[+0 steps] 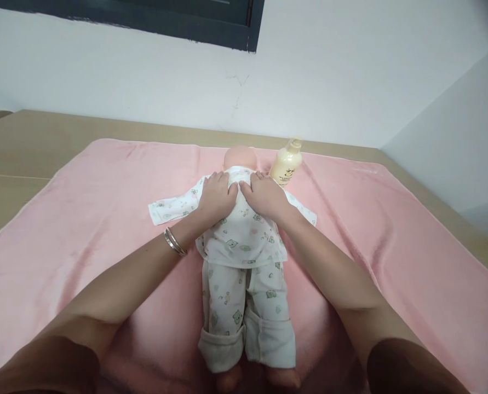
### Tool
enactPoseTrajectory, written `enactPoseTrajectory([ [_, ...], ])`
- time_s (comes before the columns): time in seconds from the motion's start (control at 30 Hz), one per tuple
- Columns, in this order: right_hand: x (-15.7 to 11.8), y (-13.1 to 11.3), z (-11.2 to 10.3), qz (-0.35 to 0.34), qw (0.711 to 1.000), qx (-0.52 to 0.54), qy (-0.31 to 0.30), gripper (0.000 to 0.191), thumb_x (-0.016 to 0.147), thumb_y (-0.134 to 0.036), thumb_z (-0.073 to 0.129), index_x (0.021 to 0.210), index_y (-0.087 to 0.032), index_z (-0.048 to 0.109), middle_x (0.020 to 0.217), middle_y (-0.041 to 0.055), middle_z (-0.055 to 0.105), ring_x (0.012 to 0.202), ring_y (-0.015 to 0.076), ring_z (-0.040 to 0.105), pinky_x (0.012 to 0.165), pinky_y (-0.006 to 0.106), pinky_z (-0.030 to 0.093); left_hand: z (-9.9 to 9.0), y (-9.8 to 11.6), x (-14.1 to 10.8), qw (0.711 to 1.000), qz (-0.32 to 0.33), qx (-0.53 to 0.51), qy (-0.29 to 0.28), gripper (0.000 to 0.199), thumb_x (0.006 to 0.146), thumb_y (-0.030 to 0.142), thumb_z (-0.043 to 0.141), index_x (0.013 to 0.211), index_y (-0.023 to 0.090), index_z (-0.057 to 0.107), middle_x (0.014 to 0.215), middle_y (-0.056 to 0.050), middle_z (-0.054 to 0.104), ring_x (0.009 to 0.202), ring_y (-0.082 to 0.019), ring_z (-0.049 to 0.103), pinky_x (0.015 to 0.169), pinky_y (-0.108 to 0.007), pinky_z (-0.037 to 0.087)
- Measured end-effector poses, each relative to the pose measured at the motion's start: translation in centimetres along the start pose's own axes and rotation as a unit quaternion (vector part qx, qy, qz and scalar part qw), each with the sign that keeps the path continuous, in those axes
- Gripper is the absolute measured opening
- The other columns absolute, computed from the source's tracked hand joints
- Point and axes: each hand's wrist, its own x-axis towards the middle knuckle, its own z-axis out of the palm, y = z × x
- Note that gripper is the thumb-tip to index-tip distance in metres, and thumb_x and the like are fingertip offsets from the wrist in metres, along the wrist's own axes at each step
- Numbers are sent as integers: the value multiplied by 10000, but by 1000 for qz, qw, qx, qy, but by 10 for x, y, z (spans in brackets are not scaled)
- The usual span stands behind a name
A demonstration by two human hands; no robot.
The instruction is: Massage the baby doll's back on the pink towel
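Note:
A baby doll [244, 232] lies stretched out in the middle, its bald head [240, 157] at the far end and its feet toward me. No face shows on the head. It wears a white long-sleeved top printed with small green figures, and matching trousers [226, 298] with rolled cuffs. My left hand [218, 196] rests flat on the left shoulder area of the top, fingers pointing away. On the other shoulder area lies my right hand [265, 194], also flat. Both thumbs point inward and stay slightly apart. Neither hand grips anything.
A pale yellow pump bottle [287, 164] stands just right of the doll's head. Under everything is a pink blanket [116, 219] with some creases, spread over a wooden table [42, 137]. A white wall [145, 82] rises behind the table.

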Motion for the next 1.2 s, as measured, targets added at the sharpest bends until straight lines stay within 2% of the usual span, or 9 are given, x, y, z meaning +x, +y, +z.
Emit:
enactPoseTrajectory([
  [0.17,1,5,-11,-18,999,20,-41,633,1055,-465,227,1407,-3,477,1544,266,434,1455,345,393,1152,432,332,-3,11,-10,999,2,47,-7,451,990,277,306,1269,54,582,1359,-210,609,1317,-328,517,1152,-505,381],
  [0.27,1,6,-18,-22,997,31,-69,607,1051,-474,259,1385,-31,505,1503,252,491,1392,339,474,1090,416,398,-3,21,-22,996,26,88,0,493,985,249,309,1353,-4,519,1432,-259,546,1390,-358,470,1179,-519,355],
  [0.37,-8,-3,-21,-1,998,-34,-48,575,1055,-428,254,1295,-14,574,1324,264,624,1258,361,579,1008,430,449,-5,24,-24,993,57,108,-7,507,970,222,314,1375,-26,491,1452,-279,523,1405,-360,463,1179,-522,360],
  [0.5,-29,-20,-18,-22,988,-151,-6,491,1042,-302,274,1151,-12,654,1119,269,693,1094,360,656,926,420,475,-17,14,-9,992,70,82,-72,450,950,214,317,1250,19,589,1335,-230,617,1310,-317,542,1138,-464,423],
  [0.63,-32,-23,-21,-2,992,-123,2,441,1025,-295,324,1045,-62,697,1043,248,710,1043,329,673,884,393,493,-21,9,-1,995,37,44,-84,439,969,264,319,1238,55,595,1356,-220,616,1306,-312,553,1139,-500,428],
  [0.73,-17,-14,-21,18,998,-62,-14,427,1021,-320,330,997,-114,704,1066,205,722,1032,302,676,893,379,495,-12,15,-13,996,26,74,-50,504,984,257,301,1362,-3,510,1478,-271,509,1431,-349,448,1185,-551,368],
  [0.83,-3,-4,-17,34,999,-7,-12,492,1032,-381,283,1095,-101,682,1186,195,701,1103,304,655,924,383,493,-6,21,-25,994,45,101,-23,537,978,237,309,1406,-50,461,1501,-301,472,1459,-372,413,1206,-559,338],
  [1.0,-13,-12,-12,17,998,-57,30,486,1043,-337,275,1125,-66,670,1192,219,694,1188,320,618,962,382,479,-15,17,-15,993,72,80,-48,444,942,198,328,1230,25,617,1359,-241,616,1343,-328,535,1160,-490,419],
  [1.2,-33,-26,-25,32,997,-76,-9,425,1015,-319,339,878,-161,708,895,172,718,833,288,693,702,366,499,-21,1,7,997,5,2,-76,525,980,345,318,1372,89,556,1497,-161,542,1417,-264,487,1200,-411,390],
])
